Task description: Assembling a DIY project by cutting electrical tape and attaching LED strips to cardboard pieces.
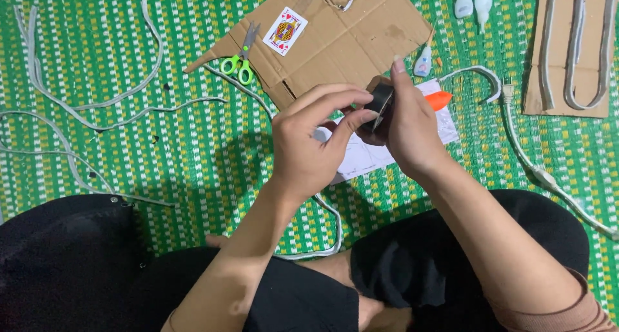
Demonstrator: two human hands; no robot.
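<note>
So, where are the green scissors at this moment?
In the head view, the green-handled scissors lie upper left of centre, on the left edge of the brown cardboard sheet, just left of the playing card.

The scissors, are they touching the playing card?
Apart. The head view shows bare cardboard between the green-handled scissors and the playing card.

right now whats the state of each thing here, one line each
roll of black tape: held up off the mat, gripped by both hands
left hand: fingers closed on the roll
right hand: wrapped around the roll
green-handled scissors: shut, lying on the cardboard sheet
playing card: face up on the cardboard
glue bottles: lying on the mat
</note>
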